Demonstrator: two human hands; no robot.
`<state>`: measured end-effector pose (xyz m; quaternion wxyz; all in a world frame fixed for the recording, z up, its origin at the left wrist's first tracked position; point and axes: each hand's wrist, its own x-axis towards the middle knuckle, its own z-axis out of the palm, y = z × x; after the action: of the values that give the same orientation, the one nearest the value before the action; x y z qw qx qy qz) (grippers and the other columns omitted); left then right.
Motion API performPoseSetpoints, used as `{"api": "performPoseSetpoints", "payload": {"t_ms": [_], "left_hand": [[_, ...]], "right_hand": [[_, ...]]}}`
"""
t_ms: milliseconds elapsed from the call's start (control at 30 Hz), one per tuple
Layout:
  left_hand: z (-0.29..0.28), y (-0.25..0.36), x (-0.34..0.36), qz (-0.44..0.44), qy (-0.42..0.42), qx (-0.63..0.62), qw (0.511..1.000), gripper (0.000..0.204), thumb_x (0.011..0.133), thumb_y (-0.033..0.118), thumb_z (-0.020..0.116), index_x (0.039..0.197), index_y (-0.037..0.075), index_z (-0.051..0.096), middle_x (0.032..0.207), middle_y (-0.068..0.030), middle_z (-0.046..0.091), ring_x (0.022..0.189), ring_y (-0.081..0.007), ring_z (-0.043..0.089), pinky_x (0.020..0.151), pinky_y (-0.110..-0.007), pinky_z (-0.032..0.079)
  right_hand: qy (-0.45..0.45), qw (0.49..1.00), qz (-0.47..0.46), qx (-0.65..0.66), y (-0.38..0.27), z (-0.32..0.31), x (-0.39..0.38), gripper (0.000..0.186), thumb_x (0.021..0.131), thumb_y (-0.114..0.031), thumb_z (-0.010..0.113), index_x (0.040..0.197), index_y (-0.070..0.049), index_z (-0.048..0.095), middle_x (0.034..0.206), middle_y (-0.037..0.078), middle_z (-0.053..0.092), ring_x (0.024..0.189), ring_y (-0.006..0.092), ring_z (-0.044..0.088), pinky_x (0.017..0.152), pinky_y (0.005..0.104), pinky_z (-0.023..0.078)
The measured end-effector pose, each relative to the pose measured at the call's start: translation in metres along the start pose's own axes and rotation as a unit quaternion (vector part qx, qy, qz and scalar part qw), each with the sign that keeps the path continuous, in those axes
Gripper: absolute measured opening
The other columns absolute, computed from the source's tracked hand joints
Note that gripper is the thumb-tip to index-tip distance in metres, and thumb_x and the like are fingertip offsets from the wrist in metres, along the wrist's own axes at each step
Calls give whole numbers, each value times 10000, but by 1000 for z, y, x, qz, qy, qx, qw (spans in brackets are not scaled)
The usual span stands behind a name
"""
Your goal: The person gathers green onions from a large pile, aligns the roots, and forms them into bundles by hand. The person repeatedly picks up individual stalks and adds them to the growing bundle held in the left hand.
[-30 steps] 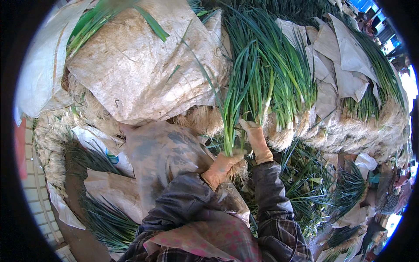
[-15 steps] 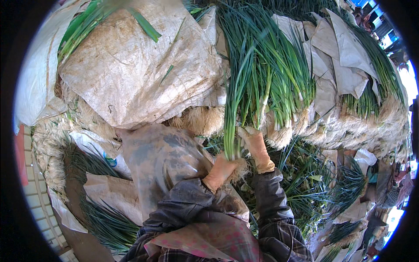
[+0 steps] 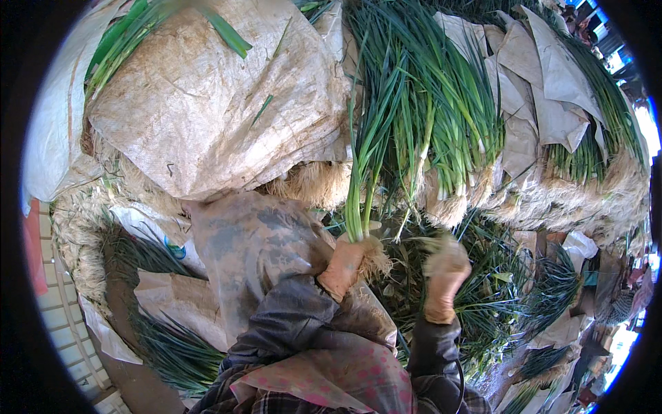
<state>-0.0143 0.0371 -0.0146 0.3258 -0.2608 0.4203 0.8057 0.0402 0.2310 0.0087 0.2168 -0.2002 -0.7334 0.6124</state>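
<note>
My left hand (image 3: pixel 345 262), in an orange glove, is closed round the lower stems of a bunch of green onions (image 3: pixel 357 200); their pale roots spill out to the right of it and the leaves rise over the pile. My right hand (image 3: pixel 447 269), also gloved, is down to the right, apart from the bunch, above loose dark leaves (image 3: pixel 496 303). Motion blurs its fingers, and a pale wisp shows at them, too smeared to make out. A larger heap of green onions (image 3: pixel 441 124) with root ends toward me lies beyond both hands.
Dirty white woven sheeting (image 3: pixel 214 103) covers the upper left pile. A muddy plastic cover (image 3: pixel 248 255) is beside my left arm. More onion bundles with cream wrappings (image 3: pixel 545 83) line the right. Further leaves (image 3: pixel 165 338) lie lower left, near white tiles (image 3: pixel 52 297).
My right hand has pulled away from the bunch, down and to the right, and is now blurred. My left hand still grips the stems, slightly higher and leftward.
</note>
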Motion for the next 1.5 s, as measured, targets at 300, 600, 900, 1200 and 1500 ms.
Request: {"api": "performPoseSetpoints", "payload": {"t_ms": [300, 600, 900, 1200, 1500], "left_hand": [[9, -10, -11, 4, -215, -218, 952, 208, 923, 129, 626, 1116, 90, 560, 891, -45, 560, 715, -143, 521, 578, -256, 442], [0, -4, -2, 81, -171, -148, 971, 280, 950, 168, 599, 1203, 50, 579, 837, -58, 609, 615, -79, 474, 486, -209, 358], [1, -2, -11, 87, -301, -205, 927, 450, 938, 142, 602, 1339, 47, 422, 808, -55, 541, 638, -82, 473, 533, -215, 395], [5, -5, 0, 68, -136, -181, 972, 322, 930, 129, 616, 1214, 1, 535, 805, -62, 628, 599, -110, 531, 517, -230, 418], [-1, -11, 12, 44, -122, -168, 977, 196, 930, 98, 605, 1094, -8, 618, 1046, -97, 672, 813, -163, 653, 710, -271, 546]], "right_hand": [[-246, 812, 194, -492, 63, -82, 8, 492, 885, -507, 583, 1177, -114, 636, 1013, 138, 706, 926, 306, 681, 809, 412, 517], [-300, 727, -89, -611, 133, 55, 56, 107, 882, -208, 570, 959, -172, 636, 857, 96, 638, 739, 272, 682, 585, 410, 536], [-479, 648, -38, -591, 164, -118, -117, 324, 869, -344, 572, 1104, -140, 663, 1095, 93, 683, 854, 284, 700, 665, 385, 558], [-78, 805, -34, -588, 27, 79, 160, 487, 884, -544, 583, 1097, -112, 649, 854, 122, 712, 730, 249, 676, 698, 374, 538], [-257, 939, 149, -173, -14, 74, 122, 394, 969, -438, 479, 992, -78, 640, 770, 28, 585, 693, 132, 524, 653, 306, 460]]}}
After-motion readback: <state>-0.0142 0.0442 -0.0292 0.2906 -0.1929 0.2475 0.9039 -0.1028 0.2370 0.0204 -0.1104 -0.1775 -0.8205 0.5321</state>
